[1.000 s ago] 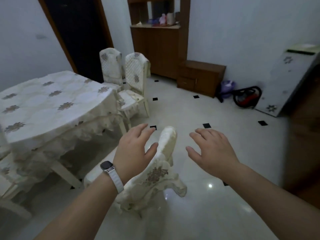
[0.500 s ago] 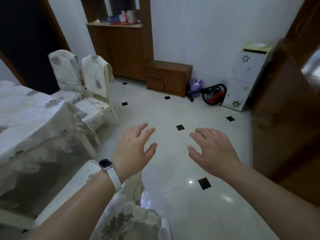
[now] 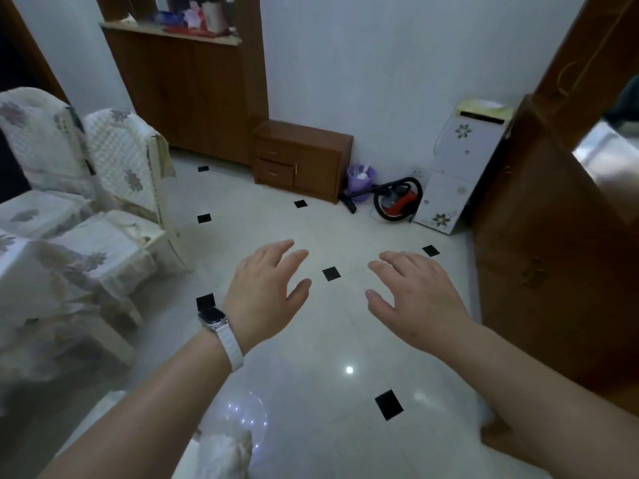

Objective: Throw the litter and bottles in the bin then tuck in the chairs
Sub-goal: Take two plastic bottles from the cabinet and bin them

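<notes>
- Two covered chairs point(image 3: 121, 160) stand by the surface's point(image 3: 27, 267) far corner with their seats out. I judge tucking is the step in hand, and I'd push each one squarely by its backrest.
- The purple bin point(image 3: 361, 181) sits on the floor against the far wall and holds something pale, possibly litter.
- Left grip point(image 3: 262, 292) and right grip point(image 3: 418, 302) are both spread and empty.

The counter point(image 3: 24, 271) on my left is blurred and cut off by the left edge. A chair point(image 3: 226, 452) near me shows only a scrap of its cover at the bottom edge. The things point(image 3: 193, 15) on the far shelf point(image 3: 173, 34) are too small to name, and so is whatever lies in the purple bin point(image 3: 361, 179).
</notes>
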Demonstrator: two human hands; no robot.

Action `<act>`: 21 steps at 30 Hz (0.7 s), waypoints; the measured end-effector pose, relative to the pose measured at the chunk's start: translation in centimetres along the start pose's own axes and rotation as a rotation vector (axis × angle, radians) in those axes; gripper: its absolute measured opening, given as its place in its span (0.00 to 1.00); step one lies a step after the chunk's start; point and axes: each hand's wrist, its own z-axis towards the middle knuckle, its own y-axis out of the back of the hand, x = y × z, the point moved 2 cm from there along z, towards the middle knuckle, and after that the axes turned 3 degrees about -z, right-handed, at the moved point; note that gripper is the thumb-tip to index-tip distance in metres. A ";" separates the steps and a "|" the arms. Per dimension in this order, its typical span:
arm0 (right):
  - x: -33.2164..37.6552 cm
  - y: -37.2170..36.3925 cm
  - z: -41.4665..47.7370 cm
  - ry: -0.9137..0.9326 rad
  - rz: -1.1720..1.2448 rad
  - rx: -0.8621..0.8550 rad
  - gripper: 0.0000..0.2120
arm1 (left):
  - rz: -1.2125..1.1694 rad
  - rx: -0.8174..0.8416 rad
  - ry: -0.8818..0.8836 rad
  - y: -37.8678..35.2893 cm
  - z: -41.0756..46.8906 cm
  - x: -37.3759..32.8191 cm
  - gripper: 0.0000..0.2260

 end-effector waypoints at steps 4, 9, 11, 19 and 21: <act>-1.8 -2.0 4.7 -0.001 0.002 0.004 0.23 | -0.023 -0.027 0.004 -1.9 4.2 2.5 0.19; -5.4 -5.5 11.3 0.001 0.057 -0.034 0.23 | -0.015 0.029 0.051 -5.5 10.0 5.1 0.22; -7.6 -7.6 14.5 -0.001 0.087 -0.038 0.24 | 0.012 0.045 0.053 -7.0 13.0 5.7 0.22; -17.1 -14.0 28.2 -0.016 0.189 -0.036 0.24 | 0.115 0.103 0.112 -11.5 28.8 6.7 0.24; -19.4 -14.5 31.7 0.013 0.186 -0.055 0.23 | 0.143 0.087 0.110 -11.9 32.9 6.6 0.24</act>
